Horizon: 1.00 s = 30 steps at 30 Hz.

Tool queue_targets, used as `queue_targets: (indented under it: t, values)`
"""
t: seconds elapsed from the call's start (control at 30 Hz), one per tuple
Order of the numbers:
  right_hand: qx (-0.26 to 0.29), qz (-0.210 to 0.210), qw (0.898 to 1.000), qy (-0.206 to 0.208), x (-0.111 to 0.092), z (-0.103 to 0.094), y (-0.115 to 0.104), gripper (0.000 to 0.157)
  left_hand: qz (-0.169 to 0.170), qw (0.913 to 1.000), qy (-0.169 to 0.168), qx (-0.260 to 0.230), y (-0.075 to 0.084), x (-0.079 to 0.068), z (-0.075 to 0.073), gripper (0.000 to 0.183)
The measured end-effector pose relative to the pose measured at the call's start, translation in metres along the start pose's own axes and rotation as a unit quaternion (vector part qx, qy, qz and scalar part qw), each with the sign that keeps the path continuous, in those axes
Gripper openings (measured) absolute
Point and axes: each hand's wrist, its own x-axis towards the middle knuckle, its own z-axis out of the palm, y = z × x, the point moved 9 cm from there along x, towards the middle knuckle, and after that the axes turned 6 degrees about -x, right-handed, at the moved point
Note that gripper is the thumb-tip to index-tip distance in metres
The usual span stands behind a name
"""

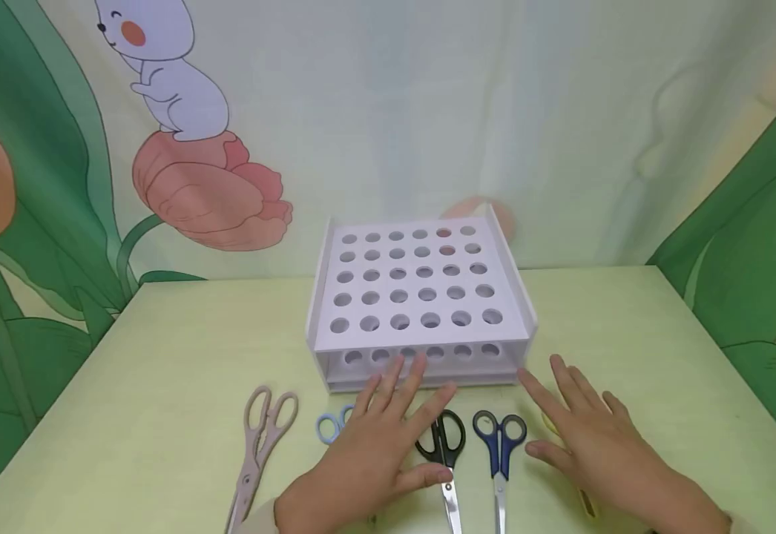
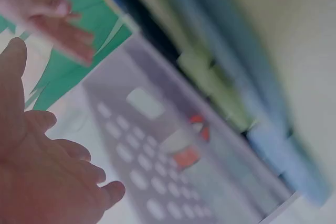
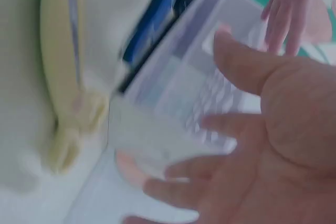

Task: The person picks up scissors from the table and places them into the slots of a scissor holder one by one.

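Observation:
My left hand (image 1: 381, 445) is spread palm down above the table, fingers straight and pointing at the white rack, with nothing in it. Under and beside it lie light blue scissors (image 1: 326, 429) and black-handled scissors (image 1: 450, 486), both partly covered by the hand. A blurred green item (image 2: 215, 85) shows in the left wrist view. My right hand (image 1: 598, 445), also spread and holding nothing, hovers over yellow scissors (image 3: 60, 51), mostly hidden in the head view. Navy-handled scissors (image 1: 500, 449) lie between the hands. Farther left are beige scissors (image 1: 254, 463).
Behind the scissors stands a white rack (image 1: 421, 345) with rows of round holes in its top and a lower tier. The pale yellow-green table (image 1: 181, 356) extends to both sides. A printed curtain (image 1: 388, 111) hangs along the back.

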Motion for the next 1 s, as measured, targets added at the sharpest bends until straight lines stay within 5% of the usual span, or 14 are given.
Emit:
queue_targets:
  t: [0.23,0.47,0.73,1.0]
  values:
    - [0.116,-0.042,0.990,-0.062,0.004,-0.002,0.046,0.083,-0.004,0.9959,0.091,0.009,-0.022,0.005,-0.050,0.096]
    - [0.172,-0.045,0.980,-0.095,0.008,0.019,0.074,0.083,-0.073,0.9883,0.134,-0.001,-0.073,0.017,-0.085,0.117]
    - [0.144,-0.049,0.982,-0.109,0.009,0.035,0.073,0.064,-0.132,0.9831,0.110,-0.064,-0.117,0.027,-0.092,0.123]
    - [0.116,-0.049,0.987,-0.104,0.015,0.030,0.070,0.050,-0.125,0.9798,0.113,-0.108,-0.129,0.024,-0.090,0.119]
